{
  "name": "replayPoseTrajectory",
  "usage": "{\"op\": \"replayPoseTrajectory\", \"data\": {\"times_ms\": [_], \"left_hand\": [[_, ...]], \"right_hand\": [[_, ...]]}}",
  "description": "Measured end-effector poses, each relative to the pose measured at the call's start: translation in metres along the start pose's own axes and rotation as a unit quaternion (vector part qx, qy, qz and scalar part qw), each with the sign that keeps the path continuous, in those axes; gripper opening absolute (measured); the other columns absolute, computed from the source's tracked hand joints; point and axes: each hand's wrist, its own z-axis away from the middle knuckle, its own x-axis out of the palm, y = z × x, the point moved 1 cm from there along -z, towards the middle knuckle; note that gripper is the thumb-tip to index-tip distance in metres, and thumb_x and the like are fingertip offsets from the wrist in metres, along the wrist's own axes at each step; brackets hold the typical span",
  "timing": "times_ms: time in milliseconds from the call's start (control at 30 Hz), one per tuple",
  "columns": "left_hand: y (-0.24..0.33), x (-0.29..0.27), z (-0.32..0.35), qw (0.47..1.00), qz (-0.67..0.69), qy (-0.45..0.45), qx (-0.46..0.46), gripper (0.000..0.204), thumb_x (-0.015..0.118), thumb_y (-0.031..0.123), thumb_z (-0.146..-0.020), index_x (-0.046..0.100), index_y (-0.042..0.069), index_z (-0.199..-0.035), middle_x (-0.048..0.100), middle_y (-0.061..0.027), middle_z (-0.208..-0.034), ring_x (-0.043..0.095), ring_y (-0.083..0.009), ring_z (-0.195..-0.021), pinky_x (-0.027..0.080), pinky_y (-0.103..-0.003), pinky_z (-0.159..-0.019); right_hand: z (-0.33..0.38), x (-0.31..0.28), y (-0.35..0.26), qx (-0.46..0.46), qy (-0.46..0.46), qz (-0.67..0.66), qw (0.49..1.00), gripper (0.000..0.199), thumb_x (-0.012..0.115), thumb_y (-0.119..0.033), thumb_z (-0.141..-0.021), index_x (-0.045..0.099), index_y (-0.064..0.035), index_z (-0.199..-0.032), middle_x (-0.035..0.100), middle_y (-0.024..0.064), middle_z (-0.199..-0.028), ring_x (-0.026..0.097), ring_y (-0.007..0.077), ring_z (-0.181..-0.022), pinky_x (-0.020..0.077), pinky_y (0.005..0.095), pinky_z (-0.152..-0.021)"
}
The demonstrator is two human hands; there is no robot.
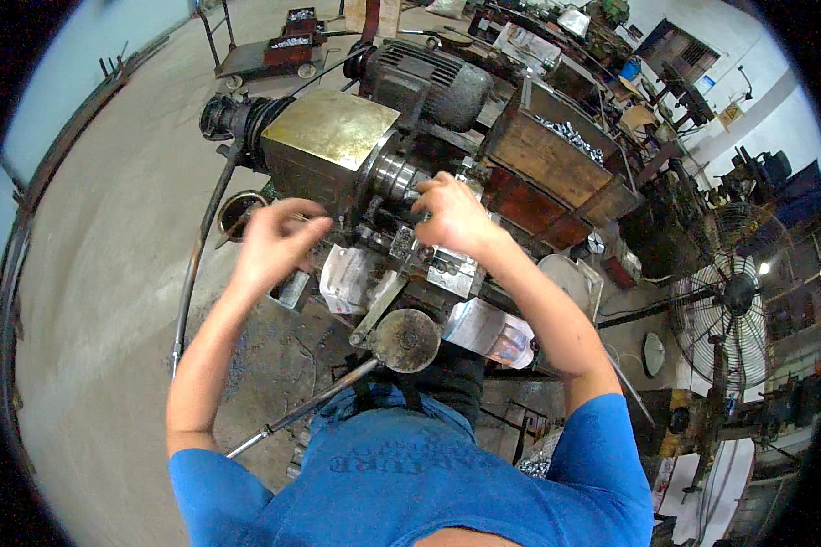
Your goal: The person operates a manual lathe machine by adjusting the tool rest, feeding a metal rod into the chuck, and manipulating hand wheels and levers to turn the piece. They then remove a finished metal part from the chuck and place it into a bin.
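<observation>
A small lathe-like machine stands in front of me, its boxy headstock topped by a brass-coloured plate (333, 128). From its side juts a shiny round spindle chuck (396, 177). My right hand (452, 217) is at the chuck's front end, fingers curled inward; whatever they grip is hidden behind them. Left of the headstock's lower edge, my left hand (278, 239) hovers, slightly blurred, thumb and forefinger apart with nothing visible between them. Below the chuck lies a metal tool slide (453, 271), and a lever arm (380, 308) runs down to a round metal disc (408, 341).
A finned motor (433, 82) sits behind the headstock. At right stands a wooden bin (556, 137) with small metal parts inside. A large fan (734, 296) is farther right. A long rod (205, 246) slopes down on the left. A cart (255, 59) stands far back.
</observation>
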Motion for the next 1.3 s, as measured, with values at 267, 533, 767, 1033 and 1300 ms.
{"op": "replayPoseTrajectory", "data": {"times_ms": [267,533,767,1033,1300], "left_hand": [[-0.109,-0.161,0.066,0.934,-0.265,0.239,0.015,0.027,0.055,0.009,-0.075,0.058,-0.001,-0.1,0.055,-0.0073,-0.06,0.053,-0.0132,-0.055,0.043,-0.028,-0.054],[-0.166,-0.139,0.136,0.907,-0.372,0.162,-0.112,0.039,0.064,0.022,-0.075,0.051,-0.001,-0.105,0.056,-0.0145,-0.061,0.055,-0.0267,-0.056,0.043,-0.035,-0.055],[-0.163,-0.134,0.121,0.855,-0.476,0.169,-0.117,0.038,0.063,0.017,-0.073,0.05,-0.001,-0.105,0.059,-0.0175,-0.065,0.059,-0.0345,-0.063,0.045,-0.044,-0.057],[-0.213,-0.275,0.092,0.686,-0.698,0.143,-0.148,0.013,0.056,0.011,-0.071,0.055,0.003,-0.081,0.059,-0.016,-0.064,0.059,-0.0328,-0.062,0.047,-0.041,-0.058],[-0.227,-0.293,0.054,0.725,-0.625,0.255,-0.135,0.025,0.054,0.009,-0.074,0.059,0.008,-0.099,0.061,-0.0164,-0.084,0.06,-0.0326,-0.077,0.048,-0.041,-0.068]], "right_hand": [[-0.041,0.049,0.038,0.103,-0.032,0.062,0.992,0.02,0.057,-0.013,-0.056,0.063,0.0018,-0.066,0.061,0.0221,-0.072,0.058,0.0377,-0.08,0.0459,0.0405,-0.08],[-0.043,0.054,0.042,0.106,-0.018,-0.068,0.992,0.02,0.058,-0.013,-0.053,0.06,0.005,-0.063,0.058,0.0257,-0.067,0.06,0.0386,-0.067,0.0498,0.0408,-0.067],[-0.059,0.045,0.04,0.265,0.024,-0.14,0.954,0.028,0.063,-0.019,-0.054,0.061,0.006,-0.066,0.058,0.0272,-0.071,0.061,0.038,-0.072,0.0496,0.0388,-0.07],[-0.068,0.03,0.037,0.319,0.026,-0.185,0.929,0.028,0.06,-0.02,-0.053,0.057,0.0074,-0.059,0.057,0.0275,-0.067,0.061,0.0373,-0.068,0.0472,0.0393,-0.065],[-0.05,0.017,0.026,0.253,0.062,-0.161,0.952,0.025,0.057,-0.02,-0.055,0.061,0.0011,-0.069,0.059,0.0232,-0.084,0.059,0.0322,-0.077,0.0451,0.0358,-0.071]]}}
